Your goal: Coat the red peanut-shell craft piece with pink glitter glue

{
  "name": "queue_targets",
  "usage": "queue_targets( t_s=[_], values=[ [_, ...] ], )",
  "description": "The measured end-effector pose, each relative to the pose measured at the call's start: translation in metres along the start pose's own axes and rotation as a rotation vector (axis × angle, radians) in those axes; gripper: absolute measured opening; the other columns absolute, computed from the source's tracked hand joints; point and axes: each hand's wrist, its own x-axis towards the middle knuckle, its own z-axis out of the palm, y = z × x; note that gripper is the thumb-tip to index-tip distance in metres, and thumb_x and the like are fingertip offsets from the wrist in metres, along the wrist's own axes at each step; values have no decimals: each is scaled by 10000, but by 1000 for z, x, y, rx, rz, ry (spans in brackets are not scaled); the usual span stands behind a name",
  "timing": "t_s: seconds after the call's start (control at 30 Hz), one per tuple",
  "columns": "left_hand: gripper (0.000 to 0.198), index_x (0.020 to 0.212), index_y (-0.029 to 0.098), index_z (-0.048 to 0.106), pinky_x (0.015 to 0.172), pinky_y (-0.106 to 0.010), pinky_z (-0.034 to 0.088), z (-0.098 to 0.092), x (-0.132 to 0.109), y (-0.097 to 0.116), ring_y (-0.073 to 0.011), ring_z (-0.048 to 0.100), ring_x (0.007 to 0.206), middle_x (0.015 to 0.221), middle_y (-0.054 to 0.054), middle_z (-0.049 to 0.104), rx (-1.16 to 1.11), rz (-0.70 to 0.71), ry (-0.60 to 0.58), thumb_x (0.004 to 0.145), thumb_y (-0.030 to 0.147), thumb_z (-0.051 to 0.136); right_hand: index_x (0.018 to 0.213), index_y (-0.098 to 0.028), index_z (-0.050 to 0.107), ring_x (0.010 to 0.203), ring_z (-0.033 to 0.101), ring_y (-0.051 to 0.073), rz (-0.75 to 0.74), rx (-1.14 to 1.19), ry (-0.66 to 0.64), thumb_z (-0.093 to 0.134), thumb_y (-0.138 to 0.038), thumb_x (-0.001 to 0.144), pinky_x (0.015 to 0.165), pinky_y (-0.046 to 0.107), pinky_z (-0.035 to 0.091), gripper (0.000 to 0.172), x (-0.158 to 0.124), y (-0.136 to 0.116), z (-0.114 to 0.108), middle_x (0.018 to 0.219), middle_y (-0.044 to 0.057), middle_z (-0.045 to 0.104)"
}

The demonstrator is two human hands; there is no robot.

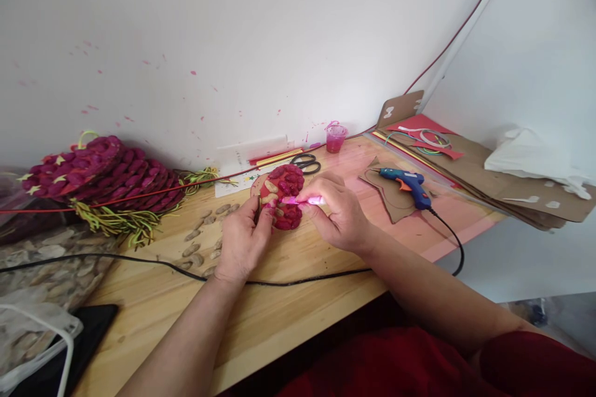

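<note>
Brush (315, 200) runs crosswise, tip pointing left at the peanut-covered disc (289, 180).

From my head the camera looks forward and down, near above my hands (342, 214) mid-frame, wall (261, 31) across the top.

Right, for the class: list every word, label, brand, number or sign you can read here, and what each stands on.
No readable text anywhere.
Glue gun: pale marking, too small to read.
White card: tiny marks, too small to read.
Pink-and-white stick in the right hand: no lettering discernible.
</note>
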Motion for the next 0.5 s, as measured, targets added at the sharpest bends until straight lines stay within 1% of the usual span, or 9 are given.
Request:
queue_targets(
  t_s=[0.17,0.33,0.5],
  values=[
    [356,895,190,712,575,-262,422,0,0,-6,-176,582,593,625,8,648,-17,-20,-3,948,481,514,962,-217,627,866,612,203,-31,30,-26,578,-202,978,832,379,460,54,0,-1,-1,881,28,724],
    [355,893,176,724,565,-254,414,0,3,-10,-174,581,604,626,2,648,-28,-42,15,943,465,525,937,-215,621,843,607,204,-13,25,-57,589,-210,969,827,381,463,46,0,1,0,854,30,713],
    [354,883,180,726,551,-256,401,0,4,-7,-170,561,578,615,5,638,-34,-35,9,936,469,530,960,-219,633,851,616,202,-13,50,-16,580,-212,982,824,373,473,58,0,2,1,866,32,719]
  ],
)
